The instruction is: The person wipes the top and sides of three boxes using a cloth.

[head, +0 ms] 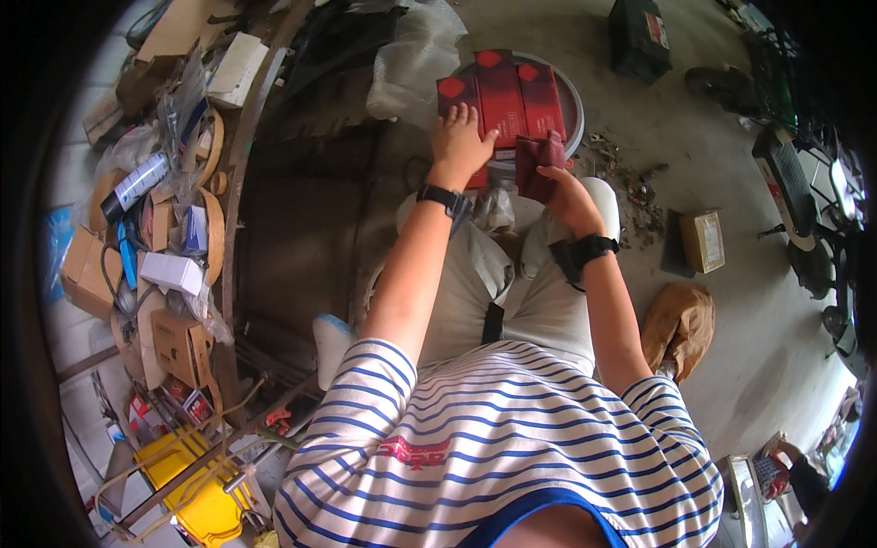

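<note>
My left hand lies palm down, fingers spread, over the lower part of a red and black carton. Beside it lie a longer red carton and a third one, all on a round grey-rimmed container top in front of my knees. In my right hand is a folded dark red piece, cloth or abrasive sheet, pinched between thumb and fingers above the near rim. Another red surface shows under my left wrist, mostly hidden.
Bubble wrap hangs left of the cartons. Shelving at left carries a spray can and cardboard boxes; a yellow bin stands below. At right are a black battery, loose debris, a small carton and a brown paper bag.
</note>
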`<state>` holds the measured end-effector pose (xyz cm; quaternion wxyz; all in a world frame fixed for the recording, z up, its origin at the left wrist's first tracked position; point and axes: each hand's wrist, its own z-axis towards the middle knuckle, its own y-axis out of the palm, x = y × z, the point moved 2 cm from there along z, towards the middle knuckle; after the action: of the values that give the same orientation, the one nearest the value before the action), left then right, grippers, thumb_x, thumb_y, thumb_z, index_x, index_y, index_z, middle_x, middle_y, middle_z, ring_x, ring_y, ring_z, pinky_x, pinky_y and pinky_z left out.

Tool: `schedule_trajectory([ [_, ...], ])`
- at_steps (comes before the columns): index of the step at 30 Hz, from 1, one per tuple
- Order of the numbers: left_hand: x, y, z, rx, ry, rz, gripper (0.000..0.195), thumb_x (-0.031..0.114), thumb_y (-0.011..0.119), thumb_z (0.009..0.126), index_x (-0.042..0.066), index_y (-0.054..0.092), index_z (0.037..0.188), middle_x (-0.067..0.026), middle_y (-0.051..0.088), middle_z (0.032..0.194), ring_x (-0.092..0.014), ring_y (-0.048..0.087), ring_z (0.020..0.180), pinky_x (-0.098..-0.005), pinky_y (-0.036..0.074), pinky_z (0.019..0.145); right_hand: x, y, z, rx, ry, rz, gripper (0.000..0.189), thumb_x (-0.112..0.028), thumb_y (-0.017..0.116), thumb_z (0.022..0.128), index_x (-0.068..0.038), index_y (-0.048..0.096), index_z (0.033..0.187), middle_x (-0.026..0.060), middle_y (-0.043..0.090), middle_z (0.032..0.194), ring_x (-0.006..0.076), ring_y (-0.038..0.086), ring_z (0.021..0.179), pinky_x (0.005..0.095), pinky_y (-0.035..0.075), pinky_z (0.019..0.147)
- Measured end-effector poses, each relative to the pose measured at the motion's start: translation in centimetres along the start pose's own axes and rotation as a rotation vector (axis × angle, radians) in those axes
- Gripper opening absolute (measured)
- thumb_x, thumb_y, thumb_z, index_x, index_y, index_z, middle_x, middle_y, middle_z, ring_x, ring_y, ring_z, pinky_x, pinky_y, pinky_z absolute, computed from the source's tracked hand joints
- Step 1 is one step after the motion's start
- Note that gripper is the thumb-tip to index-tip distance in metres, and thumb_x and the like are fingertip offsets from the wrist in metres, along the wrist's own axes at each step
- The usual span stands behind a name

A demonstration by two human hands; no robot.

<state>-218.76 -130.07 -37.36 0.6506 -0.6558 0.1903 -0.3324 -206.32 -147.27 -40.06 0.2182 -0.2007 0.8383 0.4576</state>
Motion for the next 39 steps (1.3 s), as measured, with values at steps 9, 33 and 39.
schedule_trajectory([
  [9,1.4,-0.6,-9.5,0.104,0.01,-0.113,0.064,0.041,0.052,0.088,-0.006,0.044,0.13,-0.0241,0.042,0.137,-0.034,0.039,0.129,-0.0442,0.028,0.108,-0.1,1.3,-0.7,0.006,0.011,-0.05,0.03,-0.012,0.06,0.084,-0.004,0.056,0.112,0.005,0.064,0.106,0.0181,0.061,0.097,0.0331,0.048,0.089],
  [33,0.7,-0.5,-5.6,0.057,0.007,-0.13,0.058,0.041,0.043,0.093,-0.004,0.047,0.129,-0.0197,0.045,0.137,-0.029,0.039,0.131,-0.0423,0.025,0.11,0.4,0.8,-0.5,0.041,0.02,-0.167,0.033,-0.011,0.06,0.084,-0.003,0.054,0.116,0.0045,0.062,0.109,0.0155,0.059,0.098,0.0293,0.046,0.088],
  [39,0.9,-0.2,-5.4,0.05,-0.011,-0.132,0.06,0.04,0.043,0.092,-0.004,0.044,0.131,-0.02,0.041,0.139,-0.029,0.037,0.132,-0.0423,0.025,0.111,0.4,0.4,-0.4,0.06,0.015,-0.188,0.033,-0.011,0.06,0.085,-0.003,0.054,0.117,0.004,0.062,0.108,0.0151,0.059,0.097,0.029,0.046,0.088],
])
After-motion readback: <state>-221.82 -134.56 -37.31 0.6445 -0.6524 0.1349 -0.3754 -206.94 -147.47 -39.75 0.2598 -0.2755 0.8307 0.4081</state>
